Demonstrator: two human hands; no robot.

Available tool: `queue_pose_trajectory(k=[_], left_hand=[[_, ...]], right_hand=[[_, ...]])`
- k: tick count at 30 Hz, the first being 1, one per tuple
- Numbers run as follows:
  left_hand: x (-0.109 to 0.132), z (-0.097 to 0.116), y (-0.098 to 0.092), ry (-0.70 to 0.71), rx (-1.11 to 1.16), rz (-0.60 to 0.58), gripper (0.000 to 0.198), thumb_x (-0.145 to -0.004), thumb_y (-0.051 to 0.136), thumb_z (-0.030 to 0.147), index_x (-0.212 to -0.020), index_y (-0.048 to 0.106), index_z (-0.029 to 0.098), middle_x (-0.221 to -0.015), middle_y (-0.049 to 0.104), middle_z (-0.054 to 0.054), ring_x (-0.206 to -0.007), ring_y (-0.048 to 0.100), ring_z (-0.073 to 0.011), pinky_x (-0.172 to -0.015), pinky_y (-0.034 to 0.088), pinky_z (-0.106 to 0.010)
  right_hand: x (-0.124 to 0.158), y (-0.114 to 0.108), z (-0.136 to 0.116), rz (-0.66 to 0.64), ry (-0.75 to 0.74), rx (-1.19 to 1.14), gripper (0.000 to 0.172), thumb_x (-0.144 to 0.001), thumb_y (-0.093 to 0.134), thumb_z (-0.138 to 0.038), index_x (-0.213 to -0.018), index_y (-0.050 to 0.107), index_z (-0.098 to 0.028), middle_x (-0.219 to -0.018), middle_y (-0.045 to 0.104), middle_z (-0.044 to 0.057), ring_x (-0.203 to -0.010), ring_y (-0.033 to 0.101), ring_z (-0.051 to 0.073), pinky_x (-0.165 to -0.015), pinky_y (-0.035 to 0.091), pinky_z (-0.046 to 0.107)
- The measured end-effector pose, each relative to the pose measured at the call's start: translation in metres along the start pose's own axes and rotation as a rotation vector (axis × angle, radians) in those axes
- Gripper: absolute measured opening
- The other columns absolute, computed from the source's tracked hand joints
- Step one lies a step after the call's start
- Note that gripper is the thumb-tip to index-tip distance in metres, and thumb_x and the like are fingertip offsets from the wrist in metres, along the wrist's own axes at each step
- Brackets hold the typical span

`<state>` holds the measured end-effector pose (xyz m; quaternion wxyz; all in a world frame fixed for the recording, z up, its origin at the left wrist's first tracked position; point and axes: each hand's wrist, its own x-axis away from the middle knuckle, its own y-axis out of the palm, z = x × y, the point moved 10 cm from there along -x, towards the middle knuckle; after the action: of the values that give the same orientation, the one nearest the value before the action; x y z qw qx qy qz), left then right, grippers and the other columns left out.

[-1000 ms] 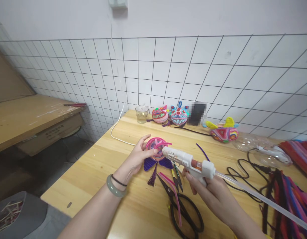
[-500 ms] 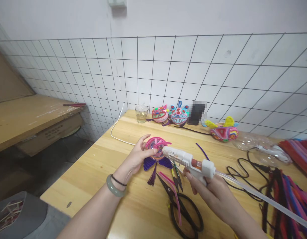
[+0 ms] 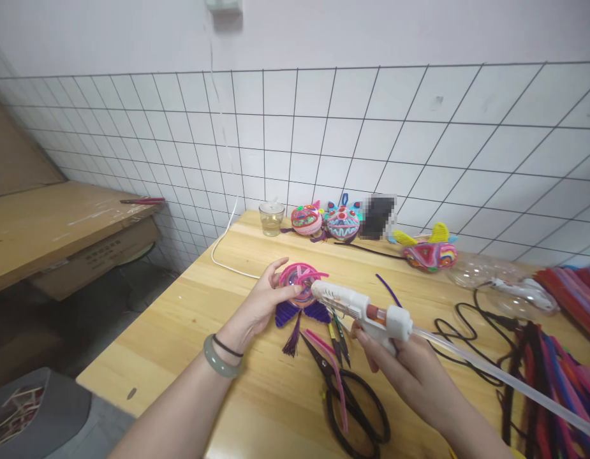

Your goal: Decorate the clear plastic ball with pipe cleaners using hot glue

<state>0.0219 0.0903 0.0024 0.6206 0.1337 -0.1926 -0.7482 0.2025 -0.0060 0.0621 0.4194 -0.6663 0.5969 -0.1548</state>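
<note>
Gluing looks to be the step in hand. Left hand [image 3: 261, 306] fingers pinch the pink pipe-cleaner ornament [image 3: 297, 290], propped near mid-surface [image 3: 189, 331]. Right hand [image 3: 414, 376] fingers wrap the hot glue gun [image 3: 366, 312], its nozzle at the ornament's right edge. Laying a bead calls for a steady nozzle and a firm pinch.

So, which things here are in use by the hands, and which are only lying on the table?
In use: left hand holding the pink ornament; right hand holding the glue gun, nozzle at the ornament.
Lying about: black scissors, glass cup, two finished ornaments by the wall, fish ornament, pipe cleaners.
</note>
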Motion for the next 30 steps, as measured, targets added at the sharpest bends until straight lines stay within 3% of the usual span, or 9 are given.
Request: queue_pose_trajectory(k=[3,7,12,17,30], left_hand=[[0.0000,-0.0003,0.0000,-0.006,-0.002,0.002,0.077,-0.059,0.082,0.015,-0.128,0.048,0.022,-0.105,0.067,-0.008,-0.090,0.066,-0.0224,-0.089,0.047,-0.043],[0.0007,-0.0012,0.0002,-0.021,0.002,0.006,0.079,-0.059,0.082,0.015,-0.129,0.047,0.021,-0.104,0.067,-0.008,-0.089,0.066,-0.0220,-0.088,0.048,-0.043],[0.0003,-0.0011,-0.0002,-0.008,0.008,0.002,0.077,-0.060,0.082,0.015,-0.128,0.047,0.021,-0.106,0.067,-0.008,-0.088,0.065,-0.0212,-0.089,0.047,-0.042],[-0.0003,-0.0020,-0.0008,-0.010,-0.005,-0.001,0.076,-0.060,0.082,0.016,-0.127,0.047,0.021,-0.107,0.066,-0.007,-0.090,0.065,-0.0212,-0.092,0.045,-0.043],[-0.0005,-0.0004,0.0004,0.002,0.034,-0.007,0.070,-0.063,0.080,0.014,-0.125,0.050,0.020,-0.111,0.065,-0.009,-0.096,0.063,-0.0226,-0.092,0.046,-0.043]], right_hand=[[-0.0006,0.0001,-0.0026,-0.005,-0.015,-0.005,0.036,-0.092,0.044,-0.041,-0.063,0.052,-0.022,-0.080,0.068,0.005,-0.069,0.062,0.018,-0.066,0.050,0.026],[-0.0008,-0.0001,-0.0027,-0.004,-0.020,0.002,0.028,-0.093,0.044,-0.040,-0.079,0.059,-0.021,-0.076,0.067,0.004,-0.063,0.060,0.017,-0.062,0.050,0.026],[-0.0008,-0.0003,-0.0005,-0.001,-0.015,0.011,0.037,-0.093,0.044,-0.042,-0.062,0.051,-0.022,-0.084,0.068,0.006,-0.068,0.061,0.017,-0.066,0.049,0.027],[-0.0008,-0.0004,-0.0011,0.002,-0.005,0.011,0.034,-0.093,0.043,-0.043,-0.068,0.053,-0.022,-0.079,0.067,0.006,-0.065,0.060,0.017,-0.068,0.050,0.028],[-0.0003,-0.0029,0.0000,0.011,-0.008,0.027,0.038,-0.091,0.046,-0.043,-0.061,0.053,-0.022,-0.087,0.070,0.007,-0.070,0.063,0.019,-0.069,0.052,0.028]])
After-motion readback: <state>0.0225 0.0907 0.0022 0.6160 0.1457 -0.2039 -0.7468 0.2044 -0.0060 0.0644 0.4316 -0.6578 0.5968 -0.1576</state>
